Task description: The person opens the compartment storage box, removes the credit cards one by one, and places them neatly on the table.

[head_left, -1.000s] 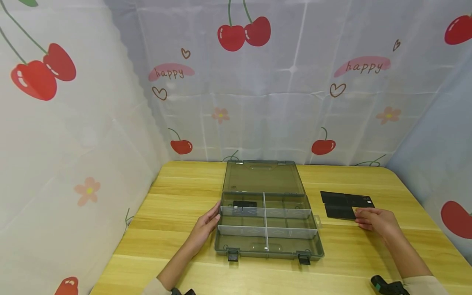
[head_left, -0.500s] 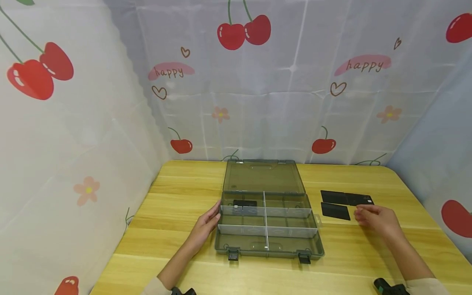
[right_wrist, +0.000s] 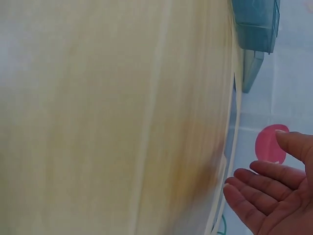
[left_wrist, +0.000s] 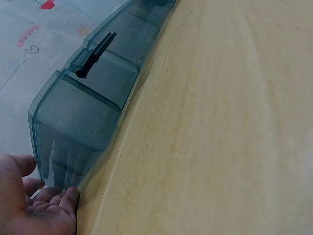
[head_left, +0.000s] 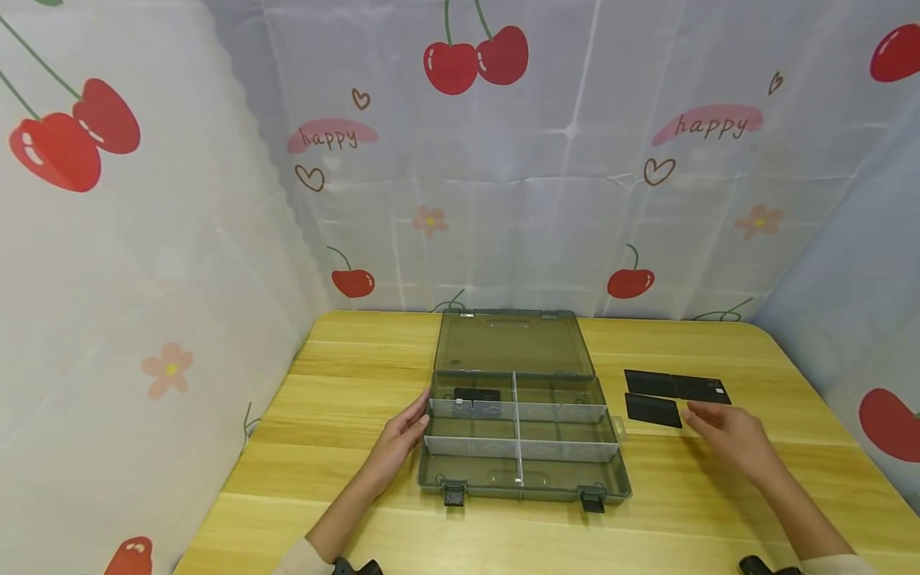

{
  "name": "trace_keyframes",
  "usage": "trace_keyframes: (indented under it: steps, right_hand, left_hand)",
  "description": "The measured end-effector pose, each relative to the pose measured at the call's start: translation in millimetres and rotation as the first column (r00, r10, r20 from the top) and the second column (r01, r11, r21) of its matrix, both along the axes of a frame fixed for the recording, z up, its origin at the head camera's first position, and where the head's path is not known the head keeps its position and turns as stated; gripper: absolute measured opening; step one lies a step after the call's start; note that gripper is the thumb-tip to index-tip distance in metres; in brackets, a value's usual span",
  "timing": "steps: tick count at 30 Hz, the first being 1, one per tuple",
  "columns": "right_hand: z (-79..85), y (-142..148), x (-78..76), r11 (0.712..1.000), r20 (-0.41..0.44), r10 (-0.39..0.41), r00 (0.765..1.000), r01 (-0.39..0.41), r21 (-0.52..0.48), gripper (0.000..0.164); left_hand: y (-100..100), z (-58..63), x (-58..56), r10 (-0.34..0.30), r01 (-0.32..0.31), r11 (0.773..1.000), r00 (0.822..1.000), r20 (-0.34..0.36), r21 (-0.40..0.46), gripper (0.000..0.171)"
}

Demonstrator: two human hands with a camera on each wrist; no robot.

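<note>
A smoky grey-green plastic organizer box (head_left: 525, 495) lies with its lid (head_left: 513, 345) folded back, white dividers parting it into several compartments. My left hand (head_left: 395, 443) rests against its left side; in the left wrist view the fingers and thumb are at the box's end wall (left_wrist: 73, 117). Three flat black cards lie to the right of the box: a back left card (head_left: 650, 383), a back right card (head_left: 693, 389) with a small white mark, and a front card (head_left: 652, 410). My right hand (head_left: 733, 435), fingers extended, has its fingertips just right of the front card and holds nothing.
A small black piece (head_left: 477, 395) sits in the box's back left compartment. Two dark latches (head_left: 592, 501) hang at its front. The wooden table (head_left: 359, 351) meets a cherry-print curtain (head_left: 503, 184) behind and at both sides.
The front card has shifted slightly left, and my right fingers have come off it. The right hand then moved a little left, back toward the card. The left hand stays put.
</note>
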State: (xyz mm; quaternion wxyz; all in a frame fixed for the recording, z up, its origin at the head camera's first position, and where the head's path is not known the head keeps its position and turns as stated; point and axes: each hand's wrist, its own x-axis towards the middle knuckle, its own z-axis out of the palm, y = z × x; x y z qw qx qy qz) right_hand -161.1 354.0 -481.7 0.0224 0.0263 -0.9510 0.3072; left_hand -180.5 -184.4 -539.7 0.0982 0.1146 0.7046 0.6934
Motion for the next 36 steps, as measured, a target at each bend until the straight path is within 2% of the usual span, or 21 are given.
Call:
trace_keyframes:
  steps: [10,19,26,36]
  right_hand:
    - [-4.8,-9,2.3,0.991,0.013,0.083,0.996,-0.084,0.101,0.057]
    - [-6.9,-13,4.2,0.976,0.069,0.171,0.983,-0.179,0.123,0.067]
    - [-8.1,-14,4.3,0.958,0.057,0.2,0.978,-0.208,0.197,0.062]
    - [-4.9,-13,3.6,0.947,0.074,0.2,0.977,-0.212,0.241,0.058]
  left_hand:
    - [0,0.2,-0.7,-0.005,0.005,1.0,1.0,-0.006,-0.004,0.055]
    - [-1,0.6,-0.1,-0.001,0.001,1.0,1.0,-0.006,-0.007,0.056]
    - [-1,-0.1,0.0,-0.001,0.0,1.0,1.0,-0.012,-0.014,0.056]
    - [-1,-2.4,-1.7,-0.003,0.002,1.0,1.0,-0.011,-0.011,0.057]
